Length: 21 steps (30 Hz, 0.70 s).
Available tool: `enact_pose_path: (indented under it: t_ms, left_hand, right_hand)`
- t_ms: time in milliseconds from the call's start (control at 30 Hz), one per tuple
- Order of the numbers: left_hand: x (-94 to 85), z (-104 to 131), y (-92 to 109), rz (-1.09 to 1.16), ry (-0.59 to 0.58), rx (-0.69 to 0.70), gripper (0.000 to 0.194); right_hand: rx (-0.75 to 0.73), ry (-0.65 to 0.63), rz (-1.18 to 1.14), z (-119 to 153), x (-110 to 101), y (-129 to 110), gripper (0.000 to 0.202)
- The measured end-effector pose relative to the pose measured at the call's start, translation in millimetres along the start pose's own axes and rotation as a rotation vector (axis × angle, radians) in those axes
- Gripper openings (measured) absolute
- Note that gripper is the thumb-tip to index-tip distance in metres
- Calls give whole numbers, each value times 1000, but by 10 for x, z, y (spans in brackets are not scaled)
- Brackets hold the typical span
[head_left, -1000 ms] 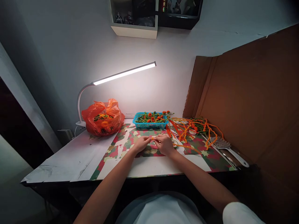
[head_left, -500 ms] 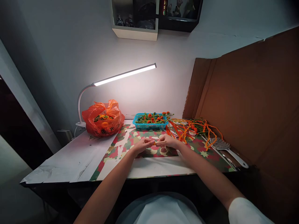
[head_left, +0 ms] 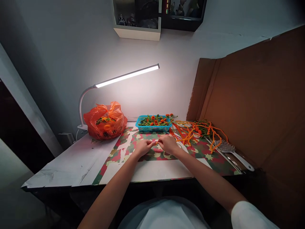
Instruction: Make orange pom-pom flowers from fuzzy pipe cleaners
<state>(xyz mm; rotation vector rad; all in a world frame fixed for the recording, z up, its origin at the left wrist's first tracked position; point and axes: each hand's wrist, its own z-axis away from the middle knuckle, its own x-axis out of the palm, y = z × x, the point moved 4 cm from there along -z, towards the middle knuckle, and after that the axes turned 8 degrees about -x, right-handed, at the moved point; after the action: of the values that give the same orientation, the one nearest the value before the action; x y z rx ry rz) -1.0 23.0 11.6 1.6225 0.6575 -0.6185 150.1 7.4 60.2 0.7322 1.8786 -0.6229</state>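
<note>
Fingertips of your left hand [head_left: 142, 148] and right hand [head_left: 168, 144] pinching a small orange piece [head_left: 156, 143] between them, over the patterned mat [head_left: 208, 156], nearer you than the blue basket [head_left: 153, 129] of orange flowers [head_left: 155, 121].

I classify the site as a room in a home, with one corner used for handicraft. Indicators are located from the left grip [head_left: 143, 148] and right grip [head_left: 167, 144]. Below both: a surface [head_left: 71, 165], partly covered by a patterned sheet [head_left: 149, 156]. Far left: a lit clip-on lamp [head_left: 128, 75]. Ahead: a blue basket [head_left: 154, 128] of orange flower heads [head_left: 152, 117]. Right: orange strands [head_left: 188, 140] and, farther out, a household hairbrush [head_left: 227, 147]. High above, I observe wall-mounted box shelves [head_left: 138, 34] displaying small figurines [head_left: 121, 20].
</note>
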Motion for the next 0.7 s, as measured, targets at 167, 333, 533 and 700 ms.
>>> enact_pose_path:
  t_ms: [167,333,533,700]
  left_hand:
    - [-21,5,-12,13,54,-72,54]
    - [-1,-23,-49,85,71,-80,54]
    - [33,-41,-38,259,-21,-34,55]
    - [44,20,88,319,-159,101,54]
  right_hand:
    - [16,64,-83,66,116,-8,25]
    - [-59,175,-286,150,217,10,23]
    - [-139,260,-717,206,227,135,26]
    - [40,42,-1012,202,278,446,44]
